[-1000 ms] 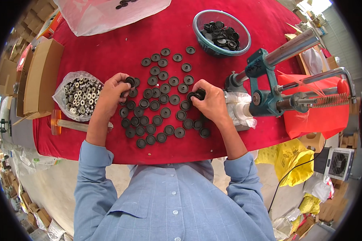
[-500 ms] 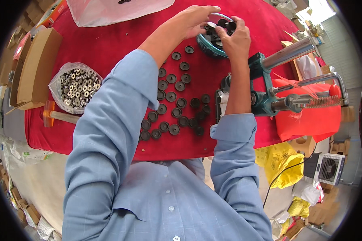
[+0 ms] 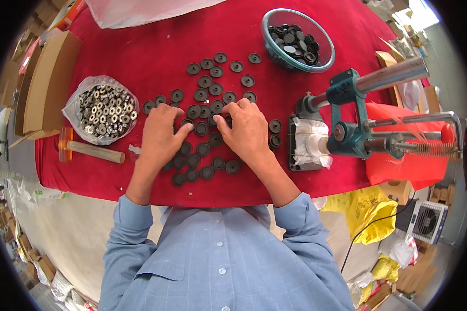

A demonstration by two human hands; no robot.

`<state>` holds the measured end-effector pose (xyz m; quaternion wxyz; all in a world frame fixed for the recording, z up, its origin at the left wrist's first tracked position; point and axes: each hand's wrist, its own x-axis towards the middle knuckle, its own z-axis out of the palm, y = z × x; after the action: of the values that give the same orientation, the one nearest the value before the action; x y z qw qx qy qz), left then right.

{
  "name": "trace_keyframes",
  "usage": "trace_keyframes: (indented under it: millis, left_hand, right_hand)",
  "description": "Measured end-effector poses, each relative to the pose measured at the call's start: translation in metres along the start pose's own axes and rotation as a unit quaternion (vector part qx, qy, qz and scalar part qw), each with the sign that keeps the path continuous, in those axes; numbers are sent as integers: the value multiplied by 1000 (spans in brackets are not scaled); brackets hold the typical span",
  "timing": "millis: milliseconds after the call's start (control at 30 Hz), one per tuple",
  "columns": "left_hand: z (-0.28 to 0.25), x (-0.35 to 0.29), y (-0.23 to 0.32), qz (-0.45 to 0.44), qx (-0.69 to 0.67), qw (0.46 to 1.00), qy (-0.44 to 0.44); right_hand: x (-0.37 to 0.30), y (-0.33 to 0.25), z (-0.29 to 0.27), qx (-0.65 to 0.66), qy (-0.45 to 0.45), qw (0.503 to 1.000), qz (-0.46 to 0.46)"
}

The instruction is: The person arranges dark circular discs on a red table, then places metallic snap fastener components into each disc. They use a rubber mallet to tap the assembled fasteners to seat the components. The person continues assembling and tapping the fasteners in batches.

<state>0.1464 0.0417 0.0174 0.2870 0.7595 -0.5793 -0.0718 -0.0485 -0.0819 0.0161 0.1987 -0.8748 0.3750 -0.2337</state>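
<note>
Black round plastic discs (image 3: 204,81), each with a raised rim and centre hub, lie spread over the red cloth between and beyond my hands. My left hand (image 3: 163,132) rests low over the left discs, thumb apart from its bent fingers. Opposite it, my right hand (image 3: 246,129) reaches over discs on the right side, its thumb and forefinger spread around one dark disc. I see neither hand lifting anything; the fingertips seem to touch discs or cloth. A clear bluish bowl (image 3: 324,65) stands beyond my right hand, partly filled with black discs (image 3: 289,39).
A clear bag of metal ring-shaped parts (image 3: 106,111) and a wooden-handled hammer (image 3: 96,151) lie left, near a cardboard box (image 3: 52,83). A green hand press (image 3: 345,116) with a white-wrapped base stands right, beside a red bag (image 3: 404,166). A white sheet (image 3: 140,13) lies at the far edge.
Both hands have left the bowl and come back toward me, down onto the discs. The bowl now stands farther right in view. More discs show on the cloth.
</note>
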Motion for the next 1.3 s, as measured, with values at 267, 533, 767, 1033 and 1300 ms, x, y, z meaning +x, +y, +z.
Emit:
trace_keyframes:
  millis: [267, 533, 767, 1033, 1300]
  left_hand:
    - [8, -5, 15, -30, -84, 996, -9]
    - [-51, -13, -8, -310, -631, 708, 68]
    - [-54, -35, -51, -260, -424, 865, 59]
    - [-28, -20, -33, -127, -12, 991, 49]
    - [-17, -17, -44, -74, -47, 993, 76]
  right_hand:
    - [1, 1, 17, -36, -27, 999, 4]
    - [9, 7, -11, 501, -86, 834, 213]
    - [13, -10, -18, 427, -214, 861, 176]
    - [-2, -25, 7, 28, -148, 988, -40]
    - [-3, -14, 18, 23, -116, 990, -74]
